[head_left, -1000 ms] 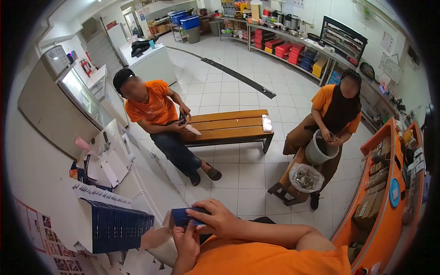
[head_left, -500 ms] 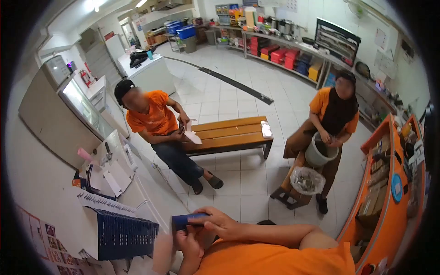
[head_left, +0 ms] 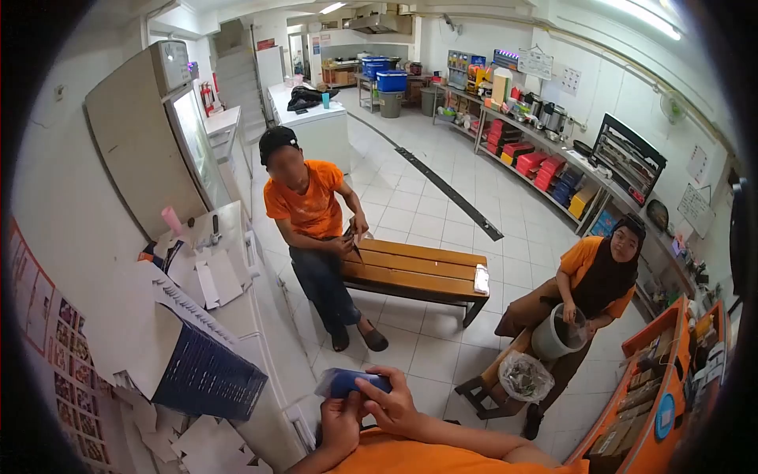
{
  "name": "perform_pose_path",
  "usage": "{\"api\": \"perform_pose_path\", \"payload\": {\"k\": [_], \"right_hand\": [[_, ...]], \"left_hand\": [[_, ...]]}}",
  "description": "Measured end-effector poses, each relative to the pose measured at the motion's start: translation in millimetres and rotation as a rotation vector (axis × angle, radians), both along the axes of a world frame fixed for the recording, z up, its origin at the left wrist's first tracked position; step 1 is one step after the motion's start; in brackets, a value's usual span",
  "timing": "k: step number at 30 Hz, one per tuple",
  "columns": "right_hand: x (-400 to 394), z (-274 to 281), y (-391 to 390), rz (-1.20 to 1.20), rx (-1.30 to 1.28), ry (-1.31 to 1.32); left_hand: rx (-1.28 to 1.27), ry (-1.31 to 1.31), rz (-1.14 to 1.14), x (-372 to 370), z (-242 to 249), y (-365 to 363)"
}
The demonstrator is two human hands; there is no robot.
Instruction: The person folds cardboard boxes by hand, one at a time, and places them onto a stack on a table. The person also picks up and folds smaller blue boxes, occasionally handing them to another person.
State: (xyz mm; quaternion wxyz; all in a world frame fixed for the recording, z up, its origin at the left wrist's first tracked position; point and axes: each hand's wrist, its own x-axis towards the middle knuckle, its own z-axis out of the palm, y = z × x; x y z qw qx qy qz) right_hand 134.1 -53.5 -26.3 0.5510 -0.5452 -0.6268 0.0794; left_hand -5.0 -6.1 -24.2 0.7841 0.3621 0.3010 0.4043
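In front of my orange shirt, both hands are on a small dark-blue card piece (head_left: 357,384) with a pale, blurred left end. My left hand (head_left: 341,423) grips its lower edge with bent fingers. My right hand (head_left: 393,404) holds it from the right, fingers and thumb pressed on it. Its exact kind is not clear. To the left, a tight row of dark-blue cards (head_left: 212,371) with white notched edges lies on the white counter (head_left: 257,359). White card pieces (head_left: 213,446) lie below that row.
One person in orange (head_left: 308,205) sits on a wooden bench (head_left: 414,268). Another (head_left: 600,265) sits with a grey bucket (head_left: 557,333) beside a plastic-lined bowl (head_left: 525,377). An orange shelf unit (head_left: 671,379) stands at right. A pink cup (head_left: 171,220) is on the counter.
The view has tilted up and shifted left. My fingers have moved on the blue card piece, which stays in both hands. The pale sheet by the bench person is now mostly out of sight.
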Motion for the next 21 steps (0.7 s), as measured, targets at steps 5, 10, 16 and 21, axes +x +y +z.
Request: {"api": "perform_pose_path", "payload": {"k": [5,10,16,21], "right_hand": [[-11,26,2,-0.208,-0.152,-0.262],[-7,16,-8,0.079,-0.224,-0.001],[46,13,-6,0.151,-0.575,0.22],[33,41,-13,0.499,-0.589,0.002]], "left_hand": [[-0.031,-0.083,-0.092,-4,-2,0],[0.141,0.215,0.211,-13,-28,18],[0.133,0.362,-0.192,-55,-15,45],[0.327,0.489,-0.247,-61,7,6]]}}
